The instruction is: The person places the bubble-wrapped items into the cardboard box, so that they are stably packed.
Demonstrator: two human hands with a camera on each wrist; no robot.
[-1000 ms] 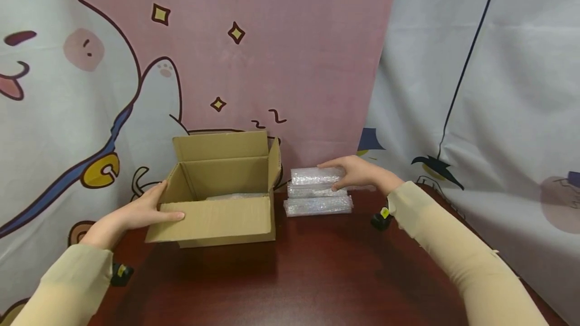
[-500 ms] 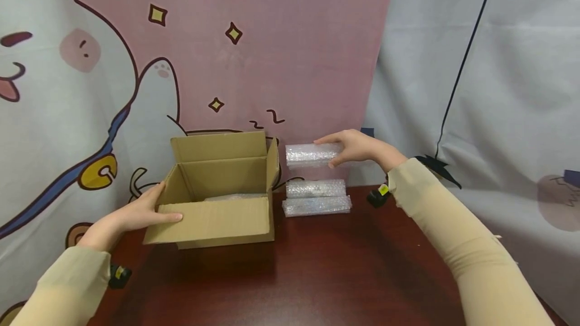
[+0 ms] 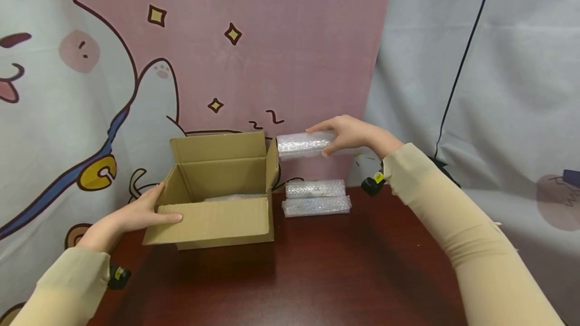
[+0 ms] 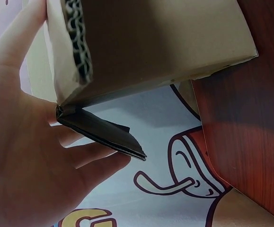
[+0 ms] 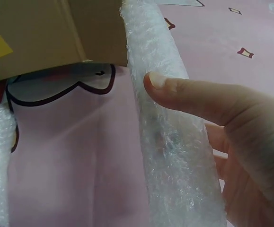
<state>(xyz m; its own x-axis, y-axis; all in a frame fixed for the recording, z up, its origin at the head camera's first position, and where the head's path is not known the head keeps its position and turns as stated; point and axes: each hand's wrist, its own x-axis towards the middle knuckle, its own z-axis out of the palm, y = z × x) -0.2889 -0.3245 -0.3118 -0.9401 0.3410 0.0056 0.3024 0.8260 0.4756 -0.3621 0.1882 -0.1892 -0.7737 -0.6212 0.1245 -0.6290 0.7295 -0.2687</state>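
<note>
My right hand (image 3: pixel 351 134) holds a roll-shaped bundle in bubble wrap (image 3: pixel 301 145) up in the air, thumb on the near side and fingers behind it. The bundle's left end is right at the box's right flap. What the wrap contains is hidden. An open cardboard box (image 3: pixel 226 223) stands on the left, and my left hand (image 3: pixel 140 210) grips its left front corner, thumb over the front flap. In the left wrist view the fingers of that hand (image 4: pixel 47 151) lie behind the folded side flap (image 4: pixel 103 132). Clear wrapped material (image 3: pixel 235 197) shows inside the box.
Two more bubble-wrapped bundles (image 3: pixel 315 197) lie side by side on the dark red table (image 3: pixel 326 270), right of the box. A printed cloth backdrop (image 3: pixel 308 54) hangs close behind the box. The box's flaps stand outward.
My right hand has lifted the rear bubble-wrapped bundle off the table and carried it up and left to the box's right flap. The left hand has kept its hold on the box.
</note>
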